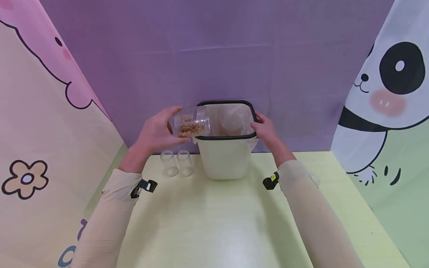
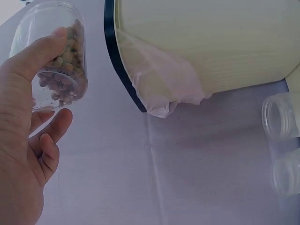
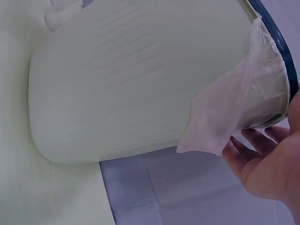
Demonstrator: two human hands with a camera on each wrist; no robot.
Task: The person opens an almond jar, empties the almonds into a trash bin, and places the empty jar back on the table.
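Note:
My left hand (image 1: 155, 130) grips a clear jar (image 1: 192, 120) tipped onto its side, with its mouth end over the left rim of a trash can. Small brown pieces (image 2: 65, 61) lie along the lower side of the jar. The trash can (image 1: 225, 158) is whitish with a black rim and stands upright on the table. A thin, translucent pinkish bag (image 3: 225, 103) lines it and hangs over the rim. My right hand (image 1: 266, 130) holds the can's right rim, thumb in front and fingers partly hidden behind. A round clear shape (image 1: 232, 123) shows inside the can.
Two clear jars (image 1: 169, 163) (image 1: 185, 163) stand side by side on the table (image 1: 218, 223), left of the can. Purple cloth (image 1: 218, 56) hangs close behind it. A clear round piece (image 1: 315, 180) is partly hidden by the right sleeve. Printed panels flank both sides.

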